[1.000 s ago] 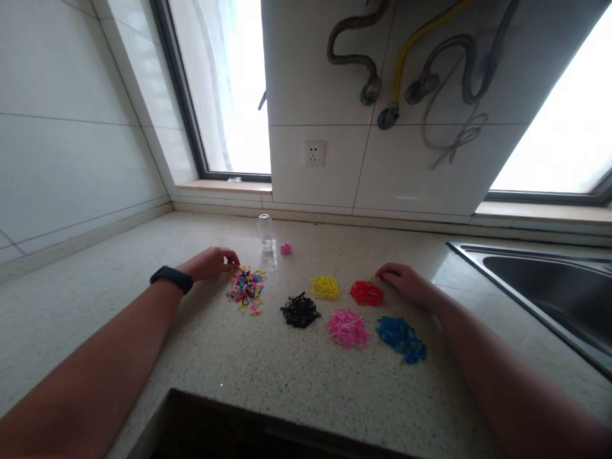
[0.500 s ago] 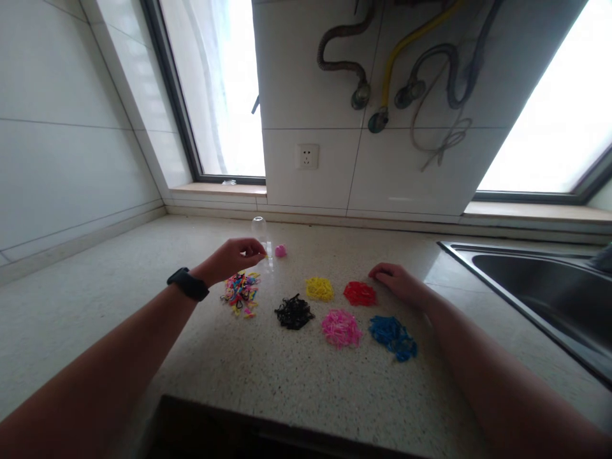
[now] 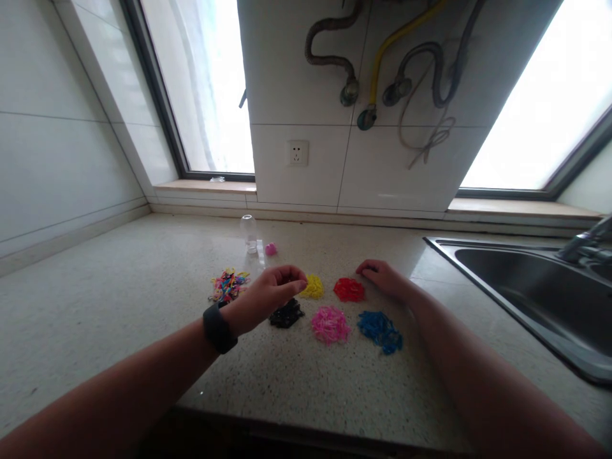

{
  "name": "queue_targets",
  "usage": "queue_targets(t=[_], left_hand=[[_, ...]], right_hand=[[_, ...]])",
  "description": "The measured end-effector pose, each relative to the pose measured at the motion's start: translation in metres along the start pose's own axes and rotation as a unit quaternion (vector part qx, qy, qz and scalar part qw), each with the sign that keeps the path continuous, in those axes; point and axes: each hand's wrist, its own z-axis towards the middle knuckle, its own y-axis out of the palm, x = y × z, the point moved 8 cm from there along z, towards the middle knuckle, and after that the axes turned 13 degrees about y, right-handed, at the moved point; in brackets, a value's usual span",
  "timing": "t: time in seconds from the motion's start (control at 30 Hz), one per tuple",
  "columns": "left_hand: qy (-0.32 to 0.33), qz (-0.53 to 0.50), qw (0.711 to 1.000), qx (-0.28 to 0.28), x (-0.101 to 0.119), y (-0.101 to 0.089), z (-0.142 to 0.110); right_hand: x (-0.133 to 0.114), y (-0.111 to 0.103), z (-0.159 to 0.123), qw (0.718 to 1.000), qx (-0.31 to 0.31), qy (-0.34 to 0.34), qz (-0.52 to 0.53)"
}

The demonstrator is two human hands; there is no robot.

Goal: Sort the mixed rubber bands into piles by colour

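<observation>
Neither hand's grip can be told, the left hand (image 3: 268, 292) being at the yellow pile (image 3: 314, 287), well inside the front edge of the worktop (image 3: 291, 382), the right hand (image 3: 382, 277) beside the red pile (image 3: 349, 290), while a low left palm could drag the black pile (image 3: 287, 316) into the yellow.

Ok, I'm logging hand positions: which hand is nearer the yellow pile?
Left: the left hand is at the left edge of the yellow pile; the right hand is farther right, beside the red pile.
</observation>
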Motion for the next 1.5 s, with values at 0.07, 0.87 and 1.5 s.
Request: queue_targets(t=[0.07,0.87,1.5], left_hand=[[-0.013,-0.033,0.999,0.005,-0.002,0.004,-0.001],[-0.025,-0.068,0.996,0.047,-0.008,-0.002,0.002],[-0.008,0.071,0.997,0.007,-0.004,0.003,0.006]], right_hand=[[0.001,0.002,0.001,1.000,-0.002,-0.002,-0.003],[0.005,0.006,0.006,1.000,-0.006,0.011,-0.005],[0.004,0.005,0.007,1.000,-0.003,0.008,0.007]])
